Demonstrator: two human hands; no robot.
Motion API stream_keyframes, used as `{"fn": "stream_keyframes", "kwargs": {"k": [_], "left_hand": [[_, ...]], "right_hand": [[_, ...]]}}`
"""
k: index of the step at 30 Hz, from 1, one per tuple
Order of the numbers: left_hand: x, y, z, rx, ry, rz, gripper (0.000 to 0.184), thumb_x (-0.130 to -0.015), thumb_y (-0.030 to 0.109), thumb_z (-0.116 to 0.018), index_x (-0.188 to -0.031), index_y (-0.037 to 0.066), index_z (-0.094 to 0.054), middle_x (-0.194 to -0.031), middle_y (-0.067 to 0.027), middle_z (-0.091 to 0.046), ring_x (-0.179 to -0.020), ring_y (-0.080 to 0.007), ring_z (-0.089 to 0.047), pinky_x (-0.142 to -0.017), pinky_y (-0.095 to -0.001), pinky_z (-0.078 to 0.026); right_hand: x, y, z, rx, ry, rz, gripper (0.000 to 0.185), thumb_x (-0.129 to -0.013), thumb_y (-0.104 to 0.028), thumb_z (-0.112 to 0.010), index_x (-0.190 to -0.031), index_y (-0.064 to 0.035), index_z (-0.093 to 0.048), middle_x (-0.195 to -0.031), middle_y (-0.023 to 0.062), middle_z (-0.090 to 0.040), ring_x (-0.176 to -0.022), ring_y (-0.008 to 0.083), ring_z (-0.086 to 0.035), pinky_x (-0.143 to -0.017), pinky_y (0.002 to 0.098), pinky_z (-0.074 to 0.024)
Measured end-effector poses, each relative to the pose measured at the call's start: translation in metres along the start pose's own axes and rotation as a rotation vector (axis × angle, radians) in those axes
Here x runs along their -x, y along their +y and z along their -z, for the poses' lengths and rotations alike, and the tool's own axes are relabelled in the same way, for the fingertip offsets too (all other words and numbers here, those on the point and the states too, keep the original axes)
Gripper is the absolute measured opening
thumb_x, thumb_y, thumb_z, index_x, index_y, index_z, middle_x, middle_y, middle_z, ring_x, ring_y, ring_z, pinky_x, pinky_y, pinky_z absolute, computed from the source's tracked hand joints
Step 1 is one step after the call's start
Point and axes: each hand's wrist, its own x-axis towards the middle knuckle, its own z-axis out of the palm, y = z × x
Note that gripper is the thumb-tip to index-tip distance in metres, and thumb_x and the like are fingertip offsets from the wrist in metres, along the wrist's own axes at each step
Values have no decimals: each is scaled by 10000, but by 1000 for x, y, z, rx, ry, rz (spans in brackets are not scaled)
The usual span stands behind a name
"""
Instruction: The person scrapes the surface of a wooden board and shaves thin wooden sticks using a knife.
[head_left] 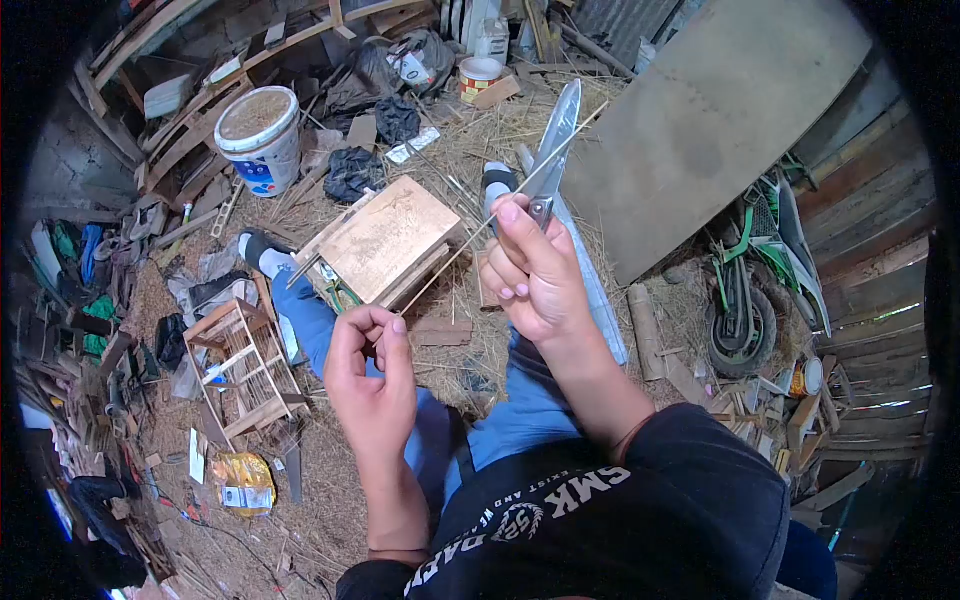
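A wide, shiny knife points upward from my right hand, whose fingers are wrapped round its dark handle. Slanting across the blade is a thin wooden stick, which passes by my right thumb and fingers. Its lower end meets the thumb and forefinger of my left hand, which are pinched together. The left hand's other fingers are curled in. Below and between the hands stands a wooden block-like box with pale, thin strips along its side.
A slatted wooden frame lies at left, with a yellow packet near it. Behind stand a white bucket and a smaller tub. A large board and a green motorbike are at right. Straw and shavings cover the floor.
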Motion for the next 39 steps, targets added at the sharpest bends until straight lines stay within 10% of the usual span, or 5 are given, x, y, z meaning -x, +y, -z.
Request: {"fn": "stream_keyframes", "kwargs": {"k": [39], "left_hand": [[9,28,3,227,-71,31,217,-968,-5,-623,-1168,6,-539,-939,-20,-581,-827,-62,-518,-738,-201,-429]], "right_hand": [[15,-13,9,-105,57,22,110,-1039,-201,-616,-968,-119,-633,-536,-84,-328,-390,36,-310,-395,226,-278]]}}
